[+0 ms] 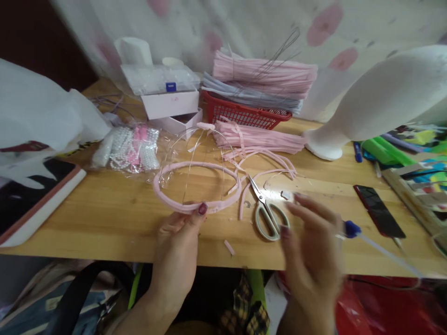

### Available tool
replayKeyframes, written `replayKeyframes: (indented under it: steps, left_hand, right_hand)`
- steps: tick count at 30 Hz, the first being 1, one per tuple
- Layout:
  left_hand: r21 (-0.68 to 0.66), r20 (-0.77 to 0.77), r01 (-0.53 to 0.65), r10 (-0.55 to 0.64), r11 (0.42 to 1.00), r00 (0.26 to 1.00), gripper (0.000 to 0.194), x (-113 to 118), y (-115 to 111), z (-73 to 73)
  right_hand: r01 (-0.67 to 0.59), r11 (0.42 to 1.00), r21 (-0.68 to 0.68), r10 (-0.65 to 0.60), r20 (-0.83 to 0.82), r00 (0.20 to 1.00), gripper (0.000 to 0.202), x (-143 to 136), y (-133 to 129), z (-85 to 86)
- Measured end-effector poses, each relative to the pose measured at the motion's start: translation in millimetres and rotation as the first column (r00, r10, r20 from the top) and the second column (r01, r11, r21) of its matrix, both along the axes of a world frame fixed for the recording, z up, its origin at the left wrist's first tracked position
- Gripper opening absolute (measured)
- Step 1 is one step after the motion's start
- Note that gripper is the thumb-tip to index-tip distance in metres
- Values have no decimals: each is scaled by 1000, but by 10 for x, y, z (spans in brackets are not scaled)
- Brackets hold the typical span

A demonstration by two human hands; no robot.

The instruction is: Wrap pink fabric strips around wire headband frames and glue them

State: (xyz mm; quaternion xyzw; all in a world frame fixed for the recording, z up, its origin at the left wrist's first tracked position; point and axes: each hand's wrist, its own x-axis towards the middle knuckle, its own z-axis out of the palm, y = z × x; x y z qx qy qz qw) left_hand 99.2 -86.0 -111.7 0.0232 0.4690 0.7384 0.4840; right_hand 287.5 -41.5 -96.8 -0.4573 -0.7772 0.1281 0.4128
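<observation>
My left hand point(181, 246) pinches the near rim of a wire frame point(197, 207), a pink-covered ring with thin bare wires rising to a small pink top. My right hand point(312, 242), blurred by motion, hovers near the scissors with thumb and fingers apart and nothing visible between them. Pale-handled scissors point(268, 222) lie on the table, blades pointing away. Loose pink fuzzy stems point(275, 158) curve behind them. A small whitish piece point(285, 194) lies by my right fingertips, and a short pink offcut point(229, 247) rests near the table edge.
A red basket point(240, 116) holds bundled fuzzy stems point(261, 70); another pink bundle point(261, 137) lies before it. White boxes point(171, 104) and bagged pearl beads point(132, 146) stand left. Right are a white foam form point(380, 97), a phone point(379, 211) and a blue-tipped translucent rod point(352, 229).
</observation>
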Motion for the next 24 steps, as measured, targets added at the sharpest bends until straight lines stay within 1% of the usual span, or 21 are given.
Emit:
replayKeyframes:
  steps: [2,3,4,6,8,11,14,16,17,18,19,20,21,22,23,24]
  left_hand:
    - [23,-44,26,-25,999,999,20,-15,-27,12]
    - [33,-62,39,-37,999,997,20,-26,-41,17]
    - [37,-76,48,-45,998,996,20,-39,-54,19]
    - [22,-88,53,-51,998,995,22,-69,-72,17]
    - [-4,-80,42,-42,999,996,25,-97,-78,10]
    - [-9,-46,5,-5,1000,999,29,-138,-92,-8]
    - [-59,-52,-19,15,998,999,34,-208,-192,-36]
    - [-116,-152,-50,32,992,988,31,-293,-317,-40]
    - [-122,-262,-75,41,990,964,27,-348,-383,-29]
    - [-129,-411,-96,35,987,911,22,-410,-441,-7]
    - [-121,-578,-128,35,984,815,17,-478,-485,27]
    - [-100,-723,-149,31,984,690,10,-546,-510,72]
    - [-92,-823,-125,-5,988,568,9,-612,-512,123]
    - [-105,-883,-50,-70,993,464,17,-671,-495,176]
    - [-131,-911,44,-138,990,389,25,-721,-461,227]
    - [-148,-924,101,-174,984,339,27,-759,-417,273]
  right_hand:
    - [-148,988,35,141,142,980,32,-308,160,-67]
    - [-204,978,42,192,192,962,31,-429,221,-81]
    - [-247,969,29,234,231,944,28,-522,268,-87]
    - [-290,957,20,276,251,928,17,-623,322,-88]
    - [-319,947,26,304,240,922,10,-643,344,-89]
    - [-365,930,36,349,219,911,9,-627,358,-84]
    - [-389,921,39,375,192,907,8,-627,378,-58]
    - [-409,912,26,400,161,902,8,-632,398,-36]
    - [-424,905,10,419,141,897,9,-632,409,-26]
    - [-444,896,-7,441,123,889,10,-630,419,-19]
    - [-465,885,-22,464,106,879,11,-625,428,-14]
    - [-484,874,-34,485,93,869,12,-620,434,-10]
    - [-501,864,-44,503,85,860,13,-614,437,-8]
    - [-511,858,-50,513,80,854,13,-609,436,-7]
    - [-515,855,-58,518,77,852,12,-605,432,-6]
    - [-516,854,-69,520,75,851,12,-602,425,-5]
